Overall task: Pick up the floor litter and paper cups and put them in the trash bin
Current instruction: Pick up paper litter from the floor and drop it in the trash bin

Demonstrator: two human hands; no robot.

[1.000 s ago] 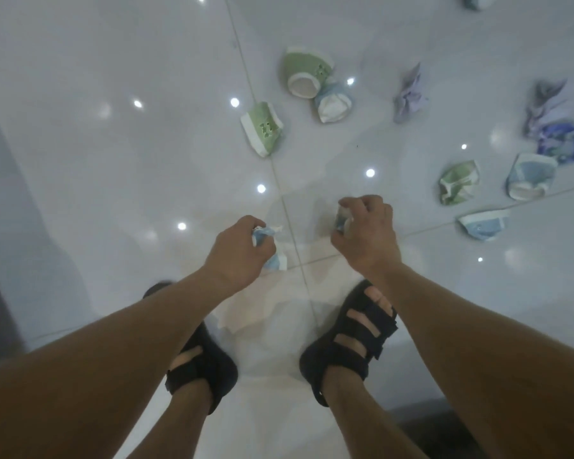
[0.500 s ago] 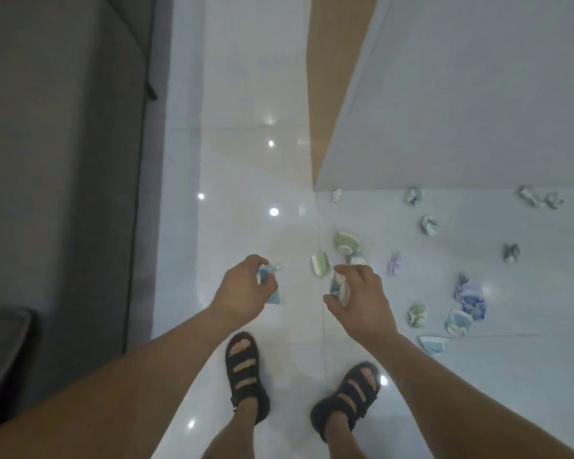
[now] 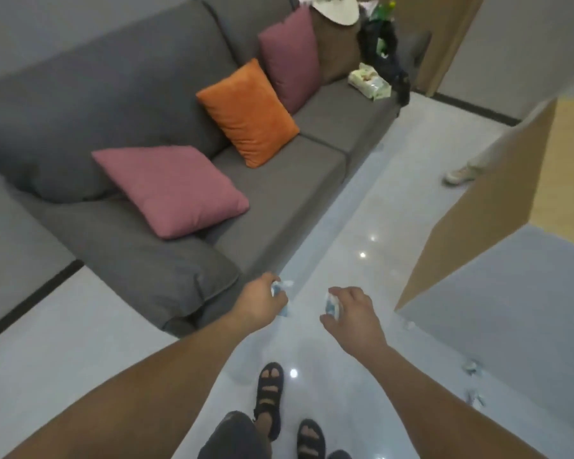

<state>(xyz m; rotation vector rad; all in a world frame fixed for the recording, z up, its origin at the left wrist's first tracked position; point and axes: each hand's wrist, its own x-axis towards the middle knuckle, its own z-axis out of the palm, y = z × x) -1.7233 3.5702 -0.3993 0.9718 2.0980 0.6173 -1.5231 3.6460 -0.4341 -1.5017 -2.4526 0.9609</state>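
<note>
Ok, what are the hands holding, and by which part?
Left hand grips crumpled paper round its middle; right hand pinches another scrap between thumb and fingers.

Centre frame: I see my left hand gripping a blue-white crumpled paper | right hand pinching a second crumpled piece | upper left: grey sofa, orange cushion | lower right: litter scraps on the floor

One grey sofa in the upper left carries two pink cushions, one orange cushion and one brown cushion; lower centre shows two hands, two crumpled papers and two sandals; three scraps lie lower right.
</note>
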